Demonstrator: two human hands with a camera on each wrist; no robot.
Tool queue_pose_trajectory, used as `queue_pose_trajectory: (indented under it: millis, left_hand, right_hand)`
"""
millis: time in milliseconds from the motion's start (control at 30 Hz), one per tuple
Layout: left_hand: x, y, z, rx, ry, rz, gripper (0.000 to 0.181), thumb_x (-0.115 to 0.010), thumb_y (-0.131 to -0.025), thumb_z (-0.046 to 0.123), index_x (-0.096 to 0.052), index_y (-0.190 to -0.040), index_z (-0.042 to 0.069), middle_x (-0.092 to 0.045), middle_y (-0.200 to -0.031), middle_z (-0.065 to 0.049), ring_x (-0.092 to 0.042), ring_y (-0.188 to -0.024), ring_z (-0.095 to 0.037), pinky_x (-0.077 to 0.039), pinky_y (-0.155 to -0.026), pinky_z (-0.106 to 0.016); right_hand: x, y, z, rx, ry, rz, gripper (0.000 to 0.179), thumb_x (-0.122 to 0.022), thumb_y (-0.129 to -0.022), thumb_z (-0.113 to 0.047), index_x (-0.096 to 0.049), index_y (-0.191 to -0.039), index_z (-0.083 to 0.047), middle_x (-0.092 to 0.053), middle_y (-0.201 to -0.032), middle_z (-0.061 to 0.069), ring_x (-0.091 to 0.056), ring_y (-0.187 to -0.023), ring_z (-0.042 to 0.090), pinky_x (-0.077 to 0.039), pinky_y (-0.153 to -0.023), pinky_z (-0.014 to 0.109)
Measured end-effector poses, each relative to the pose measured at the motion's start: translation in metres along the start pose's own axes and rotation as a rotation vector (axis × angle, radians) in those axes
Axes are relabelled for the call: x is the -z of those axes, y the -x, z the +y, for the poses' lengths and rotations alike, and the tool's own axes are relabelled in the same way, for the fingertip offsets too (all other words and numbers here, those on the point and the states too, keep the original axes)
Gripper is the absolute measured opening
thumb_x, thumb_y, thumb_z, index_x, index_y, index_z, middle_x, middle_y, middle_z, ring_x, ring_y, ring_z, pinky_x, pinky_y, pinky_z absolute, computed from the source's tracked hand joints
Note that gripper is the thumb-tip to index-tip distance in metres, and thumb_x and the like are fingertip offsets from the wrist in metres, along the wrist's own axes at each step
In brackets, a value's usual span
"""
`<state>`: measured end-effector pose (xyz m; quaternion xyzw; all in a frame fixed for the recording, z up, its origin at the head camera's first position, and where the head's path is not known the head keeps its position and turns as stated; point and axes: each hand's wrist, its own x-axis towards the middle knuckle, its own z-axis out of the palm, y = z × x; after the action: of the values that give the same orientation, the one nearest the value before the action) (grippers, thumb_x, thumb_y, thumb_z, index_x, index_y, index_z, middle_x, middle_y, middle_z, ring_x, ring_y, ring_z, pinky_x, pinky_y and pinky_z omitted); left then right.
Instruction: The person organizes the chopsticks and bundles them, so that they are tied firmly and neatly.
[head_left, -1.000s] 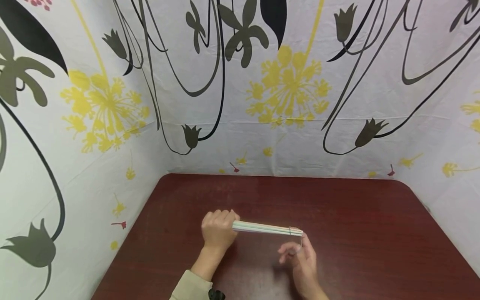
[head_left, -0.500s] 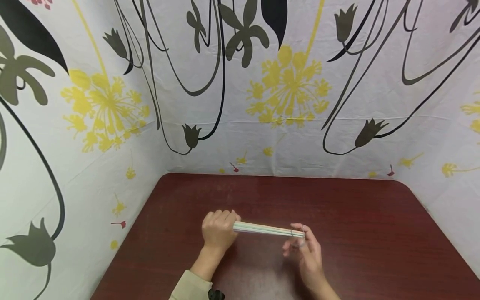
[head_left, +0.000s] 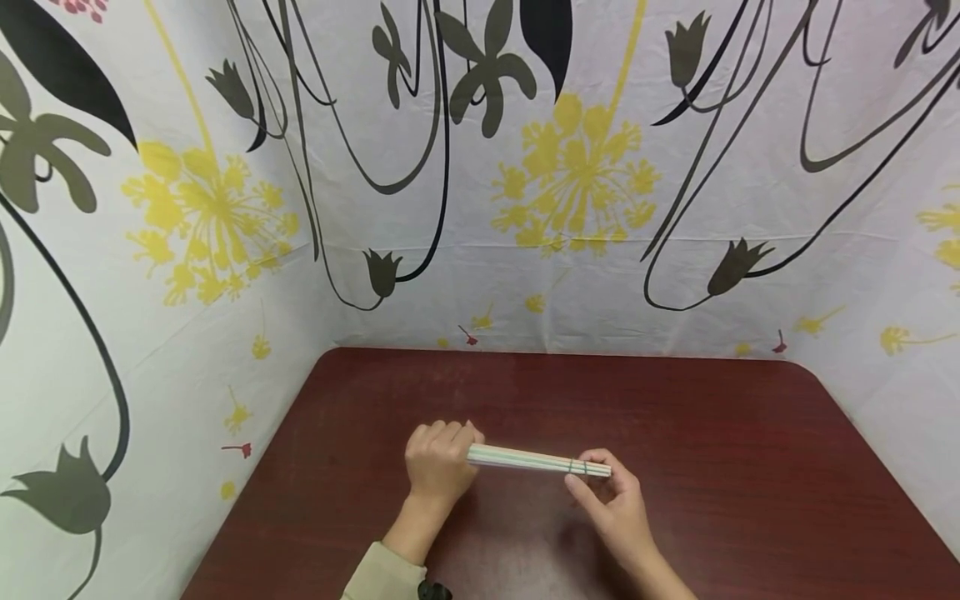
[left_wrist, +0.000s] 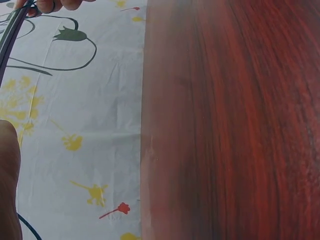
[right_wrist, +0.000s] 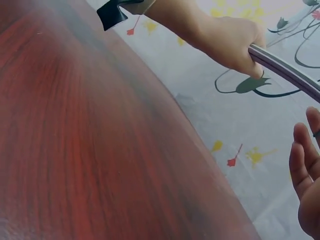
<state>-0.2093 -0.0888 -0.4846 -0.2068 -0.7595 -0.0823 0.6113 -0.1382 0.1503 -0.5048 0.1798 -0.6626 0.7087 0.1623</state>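
Note:
In the head view my left hand (head_left: 442, 467) grips one end of a bundle of long pale chopsticks (head_left: 517, 457), held sideways above the table. My right hand (head_left: 618, 504) is at the other end, its thumb in front and fingers behind, pinching the bundle. A thin dark elastic band (head_left: 578, 467) circles the chopsticks near that end in two visible turns. In the right wrist view, the chopsticks (right_wrist: 285, 71) come out of my left fist (right_wrist: 232, 45); some right fingers (right_wrist: 302, 160) show loosely bent. The left wrist view catches the chopsticks (left_wrist: 9, 42) only at its edge.
A dark red-brown table (head_left: 675, 433) with rounded far corners lies under both hands. White cloth (head_left: 525, 308) printed with flowers hangs behind it and along the sides. A black strap (head_left: 433, 590) shows at my left wrist below a beige sleeve (head_left: 384, 572).
My right hand has moved slightly right, and its thumb has come up to the chopsticks. The band's stretched strand below the bundle is gone; two turns now show around it. My left hand stays nearly still.

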Motion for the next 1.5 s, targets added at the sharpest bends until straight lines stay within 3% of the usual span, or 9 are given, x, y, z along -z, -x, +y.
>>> queue_pose_trajectory:
  millis: [400, 600, 700, 867, 1067, 1200, 1367, 1433, 1500]
  left_hand:
    - [0.0, 0.001, -0.005, 0.02, -0.006, -0.009, 0.035, -0.055, -0.08, 0.011, -0.039, -0.049, 0.014, -0.039, -0.044, 0.004, -0.031, -0.039, -0.015, -0.026, -0.041, -0.029]
    - [0.0, 0.001, -0.008, 0.024, -0.016, -0.01, 0.033, -0.059, -0.075, 0.01, -0.038, -0.049, 0.014, -0.038, -0.044, 0.003, -0.031, -0.038, -0.016, -0.026, -0.041, -0.03]
    - [0.001, 0.002, -0.012, 0.043, -0.034, -0.004, 0.032, -0.059, -0.072, 0.01, -0.038, -0.05, 0.014, -0.037, -0.044, 0.003, -0.031, -0.038, -0.016, -0.026, -0.041, -0.03]
    - [0.001, 0.002, -0.017, 0.069, -0.055, 0.001, 0.033, -0.058, -0.075, 0.01, -0.037, -0.05, 0.014, -0.038, -0.044, 0.003, -0.031, -0.038, -0.017, -0.027, -0.041, -0.031]
    - [0.001, 0.004, -0.017, 0.083, -0.048, 0.005, 0.033, -0.059, -0.071, 0.01, -0.035, -0.049, 0.015, -0.036, -0.043, 0.004, -0.029, -0.038, -0.016, -0.025, -0.04, -0.03]
    - [0.001, 0.004, -0.018, 0.086, -0.042, 0.005, 0.035, -0.057, -0.074, 0.009, -0.033, -0.049, 0.015, -0.035, -0.043, 0.004, -0.028, -0.038, -0.015, -0.025, -0.041, -0.029]
    - [0.001, 0.003, -0.018, 0.094, -0.029, 0.009, 0.033, -0.06, -0.069, 0.009, -0.034, -0.048, 0.016, -0.035, -0.043, 0.004, -0.028, -0.038, -0.015, -0.024, -0.041, -0.029]
    - [0.001, 0.003, -0.018, 0.098, -0.025, 0.007, 0.033, -0.059, -0.069, 0.009, -0.034, -0.048, 0.016, -0.035, -0.043, 0.004, -0.028, -0.038, -0.015, -0.024, -0.041, -0.029]
    - [0.001, 0.004, -0.018, 0.099, -0.02, 0.008, 0.033, -0.059, -0.069, 0.009, -0.033, -0.049, 0.016, -0.034, -0.043, 0.005, -0.027, -0.038, -0.015, -0.024, -0.041, -0.029]
  right_hand:
    - [-0.006, 0.004, 0.005, 0.071, -0.094, 0.037, 0.021, -0.056, -0.086, 0.022, -0.053, -0.104, 0.013, -0.068, -0.089, -0.003, -0.065, -0.068, 0.012, -0.054, -0.058, 0.026]
    - [-0.008, 0.006, 0.008, 0.032, -0.06, 0.096, 0.023, -0.059, -0.086, 0.021, -0.057, -0.106, 0.01, -0.069, -0.082, 0.001, -0.065, -0.065, 0.011, -0.053, -0.057, 0.024]
    - [-0.01, 0.009, 0.009, 0.002, -0.05, 0.13, 0.025, -0.059, -0.088, 0.019, -0.05, -0.11, 0.011, -0.068, -0.081, 0.002, -0.065, -0.066, 0.012, -0.053, -0.058, 0.023]
    - [-0.009, 0.013, 0.012, -0.015, -0.054, 0.109, 0.007, -0.048, -0.099, 0.011, -0.045, -0.105, 0.014, -0.066, -0.078, 0.007, -0.061, -0.06, 0.017, -0.052, -0.056, 0.026]
    - [-0.009, 0.013, 0.011, -0.129, 0.128, 0.019, 0.009, -0.052, -0.102, 0.0, -0.056, -0.096, 0.006, -0.065, -0.067, 0.008, -0.06, -0.054, 0.022, -0.051, -0.055, 0.029]
    - [-0.001, 0.012, 0.013, -0.088, 0.196, -0.111, 0.005, -0.057, -0.099, 0.0, -0.057, -0.093, 0.001, -0.068, -0.067, 0.003, -0.064, -0.06, 0.02, -0.051, -0.059, 0.027]
    - [0.013, 0.008, 0.019, -0.128, -0.048, -0.335, 0.006, -0.055, -0.097, 0.007, -0.05, -0.096, 0.008, -0.073, -0.081, 0.015, -0.072, -0.075, 0.018, -0.058, -0.064, 0.033]
    - [0.017, 0.008, 0.021, -0.201, -0.161, -0.409, 0.011, -0.053, -0.097, 0.008, -0.044, -0.096, 0.013, -0.072, -0.085, 0.021, -0.073, -0.072, 0.017, -0.059, -0.06, 0.036]
    - [0.018, 0.009, 0.022, -0.256, -0.188, -0.428, 0.015, -0.053, -0.097, 0.007, -0.041, -0.095, 0.015, -0.072, -0.084, 0.022, -0.072, -0.063, 0.014, -0.057, -0.053, 0.037]
